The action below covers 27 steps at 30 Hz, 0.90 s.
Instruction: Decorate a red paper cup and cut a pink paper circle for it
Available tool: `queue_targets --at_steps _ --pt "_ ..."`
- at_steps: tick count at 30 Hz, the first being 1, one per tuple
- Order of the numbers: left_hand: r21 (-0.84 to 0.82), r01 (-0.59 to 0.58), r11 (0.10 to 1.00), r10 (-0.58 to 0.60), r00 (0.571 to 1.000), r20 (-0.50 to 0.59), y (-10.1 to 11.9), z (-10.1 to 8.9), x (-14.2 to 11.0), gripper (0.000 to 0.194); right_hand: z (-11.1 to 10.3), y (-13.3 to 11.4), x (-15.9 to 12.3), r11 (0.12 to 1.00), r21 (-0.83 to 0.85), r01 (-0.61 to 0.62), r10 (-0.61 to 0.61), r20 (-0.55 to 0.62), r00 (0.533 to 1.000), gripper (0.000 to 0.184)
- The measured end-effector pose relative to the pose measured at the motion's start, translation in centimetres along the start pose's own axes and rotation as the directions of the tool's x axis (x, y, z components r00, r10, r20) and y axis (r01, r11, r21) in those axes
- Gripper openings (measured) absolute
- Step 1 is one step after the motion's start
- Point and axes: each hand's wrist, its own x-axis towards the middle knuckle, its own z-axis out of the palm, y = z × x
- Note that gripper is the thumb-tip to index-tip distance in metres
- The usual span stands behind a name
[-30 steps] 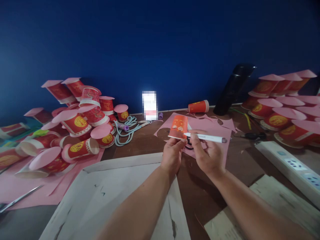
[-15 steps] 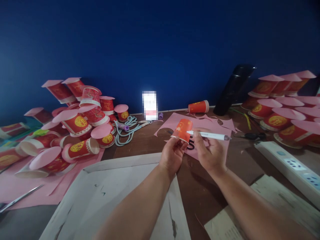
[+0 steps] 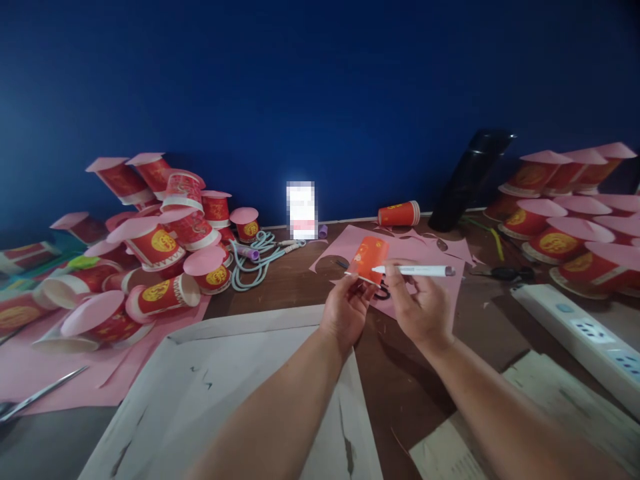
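Observation:
Tilted in the fingers of my left hand (image 3: 346, 310) is a red paper cup (image 3: 369, 257) with pale gold print on its side. My right hand (image 3: 423, 303) grips a white marker pen (image 3: 425, 271) like a pencil, its tip at the cup's right side; whether it touches I cannot tell. Below and behind the cup lies a cut-up pink paper sheet (image 3: 345, 241) with round holes. Part of a black scissors handle (image 3: 384, 291) shows under my hands.
Red cups with pink paper discs are piled at left (image 3: 163, 243) and stacked at right (image 3: 555, 241). A white tray (image 3: 240, 360) lies in front. Around are a skipping rope (image 3: 273, 262), stacked cups (image 3: 399, 214), a black flask (image 3: 470, 180), a power strip (image 3: 575, 327) and scissors (image 3: 45, 393).
The cup has turned slightly in my left fingers, so its printed emblem faces further left. The pen tip has dropped a little lower along the cup. Both hands keep their grip.

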Motion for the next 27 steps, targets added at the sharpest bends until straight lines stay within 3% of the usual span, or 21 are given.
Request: queue_targets --at_steps 5,13,27 --pt "0.016 -0.022 1.000 0.022 1.000 -0.003 -0.11 0.17 -0.07 0.009 0.02 0.12 0.03 1.000 -0.010 0.014 -0.014 0.004 1.000 0.026" --pt "0.062 -0.079 0.995 0.072 0.992 0.106 -0.33 -0.07 -0.23 0.007 0.02 0.00 -0.16 0.999 -0.014 0.037 -0.037 0.015 0.999 0.023" --pt "0.120 -0.092 0.988 0.077 0.989 0.124 -0.53 -0.27 -0.26 0.008 0.06 0.24 -0.04 0.999 -0.013 0.048 -0.048 0.016 0.999 0.021"
